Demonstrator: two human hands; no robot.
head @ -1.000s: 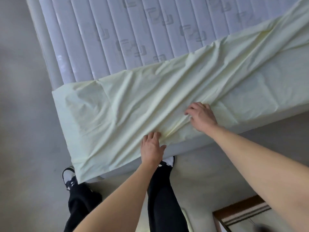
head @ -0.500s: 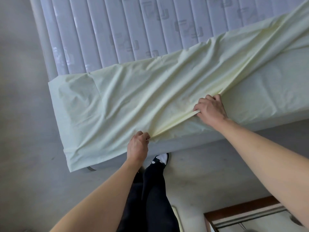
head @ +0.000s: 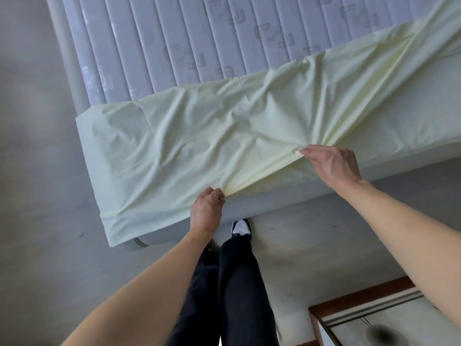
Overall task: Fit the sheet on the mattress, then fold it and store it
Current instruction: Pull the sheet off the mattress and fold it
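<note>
a person stands at the near side of a bed, both bare arms reaching over a pale yellow sheet (head: 199,136) that lies across the near part of a quilted white mattress (head: 174,41). the sheet covers the near left corner of the mattress and hangs down its side, while the far part of the mattress top lies bare, its stitched channels and printed square pattern showing. the left hand (head: 207,211) pinches a gathered ridge of the sheet at the near edge of the mattress, fingers curled round the cloth. the right hand (head: 331,163), further along to the right, pinches the same ridge between thumb and fingertips, the other fingers loosely bent. between the two hands the cloth is drawn into a taut raised fold, with creases fanning from each grip across the sheet, and a long diagonal fold running up toward the upper right. below the hands are the person's dark trousers (head: 234,283) and a dark-and-white shoe (head: 240,227) on a grey floor (head: 37,196). a brown-framed panel (head: 361,303) sits at the lower right; what it belongs to cannot be told
</note>
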